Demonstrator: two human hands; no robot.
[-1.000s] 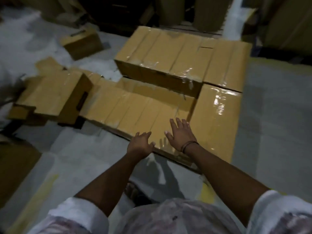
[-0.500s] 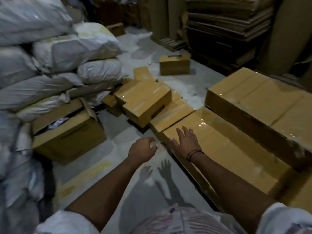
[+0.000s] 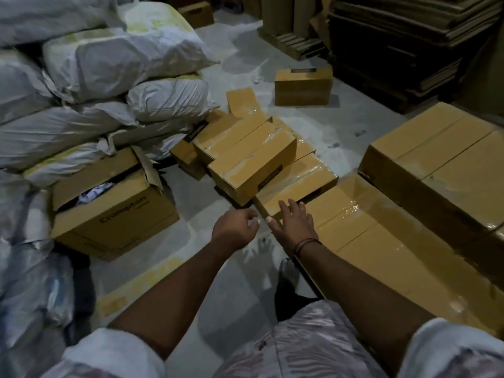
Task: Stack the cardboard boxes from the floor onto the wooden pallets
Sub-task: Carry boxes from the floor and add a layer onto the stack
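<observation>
Both hands reach forward. Left hand (image 3: 235, 227) hangs above the floor (image 3: 191, 271), fingers loosely curled, holding nothing. Right hand (image 3: 295, 223) lies flat, fingers straight, on the near end of a taped cardboard box (image 3: 300, 181). Just beside it a low row of boxes (image 3: 387, 241) runs right, cut off by the frame edge; what carries them is hidden. Loose boxes (image 3: 245, 156) lie piled on the floor behind, their labels too dim to read.

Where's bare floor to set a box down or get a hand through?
Bare floor between the lone box and the stacked boxes; more between the open carton and left hand. Crowded: the tumbled boxes against the sacks.
</observation>
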